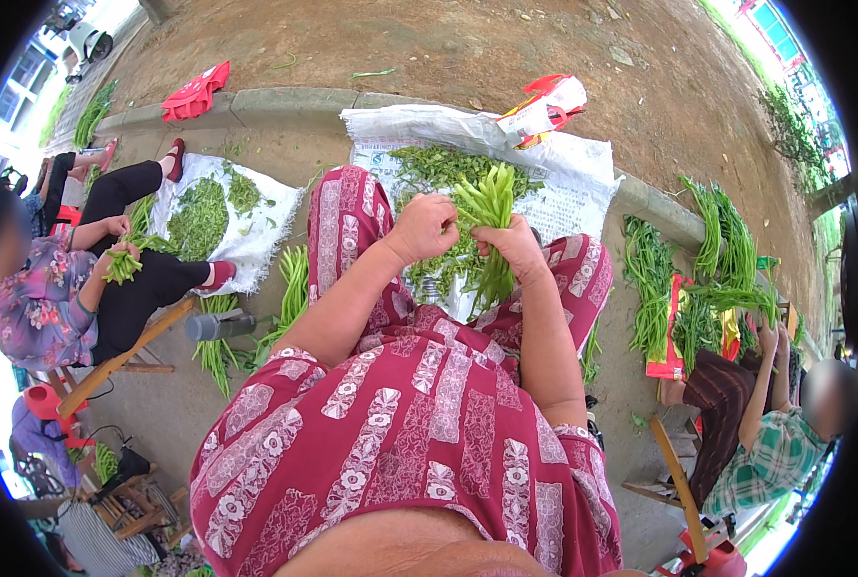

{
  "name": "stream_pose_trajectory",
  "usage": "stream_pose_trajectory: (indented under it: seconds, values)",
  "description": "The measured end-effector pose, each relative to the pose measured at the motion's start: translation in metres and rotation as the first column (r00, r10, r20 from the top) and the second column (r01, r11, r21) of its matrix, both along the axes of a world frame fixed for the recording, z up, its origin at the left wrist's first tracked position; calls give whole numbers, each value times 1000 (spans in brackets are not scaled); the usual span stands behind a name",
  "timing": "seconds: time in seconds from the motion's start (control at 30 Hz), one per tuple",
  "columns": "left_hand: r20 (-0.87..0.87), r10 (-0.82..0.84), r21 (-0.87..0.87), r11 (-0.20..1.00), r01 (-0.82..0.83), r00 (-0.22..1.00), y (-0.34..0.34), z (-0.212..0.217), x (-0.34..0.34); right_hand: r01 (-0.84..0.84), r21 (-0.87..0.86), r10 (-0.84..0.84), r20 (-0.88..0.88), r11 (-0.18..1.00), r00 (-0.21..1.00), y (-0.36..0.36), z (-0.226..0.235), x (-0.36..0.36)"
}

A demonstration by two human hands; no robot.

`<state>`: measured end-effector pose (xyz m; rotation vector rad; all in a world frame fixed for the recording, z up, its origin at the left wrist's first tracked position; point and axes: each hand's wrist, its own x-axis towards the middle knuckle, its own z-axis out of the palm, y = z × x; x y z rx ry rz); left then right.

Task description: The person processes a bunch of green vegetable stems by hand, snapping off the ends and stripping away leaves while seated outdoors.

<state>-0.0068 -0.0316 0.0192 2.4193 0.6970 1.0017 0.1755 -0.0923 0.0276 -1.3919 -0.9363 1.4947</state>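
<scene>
**Green stalks (488,197) gripped over a white woven sheet, centre of the frame**

Your right hand (514,245) is clamped around the bundle, which stands nearly upright between your knees, its paler ends uppermost. Your left hand (424,228) lies at the bundle's left edge, fingers curled together; whether they pinch a stalk, you cannot tell from this view.

Containers: beneath your hands, the white woven sheet (583,183) bears loose leaves (448,168). At its upper right, a red-and-white bag (544,113) rests on its edge; its contents cannot be made out. At left of centre, note a grey bottle (219,325) lying on its side, contents likewise hidden. A second white sheet (273,223), at left, holds a leaf heap (198,219).

Writing: your sheet carries rows of small dark print, and the red-and-white bag is printed too. A red bag (196,92), upper left, bears pale marks.

Surroundings: a concrete kerb (285,108) arcs across the upper frame, with bare soil (429,43) beyond. Long greens (650,279) lie in piles at right. One seated co-worker (39,288) holds stalks at the left edge; another co-worker (770,462) sits at lower right, hands raised to greens. Your patterned red trouser legs and forearms hide the sheet's nearer part.
</scene>
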Motion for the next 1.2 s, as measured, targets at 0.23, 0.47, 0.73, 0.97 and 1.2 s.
stream_pose_trajectory:
  seconds: [0.23,0.47,0.73,0.97,1.2]
  values:
    - [63,237,-141,964,-227,969,19,-9,-17,236,24,-227,-194,971,954,-7,16,24]
    - [108,101,-486,873,-36,989,11,-16,-12,166,37,-152,-242,986,958,-5,18,14]
    - [187,-128,-663,716,221,974,4,-5,-6,34,74,-26,-115,997,993,-3,6,6]
    - [126,-82,-699,700,147,989,4,-8,-9,-40,-8,39,-121,999,992,-2,7,2]
    - [108,-23,-629,772,86,994,6,-4,-9,-114,6,113,-187,994,976,-1,0,3]
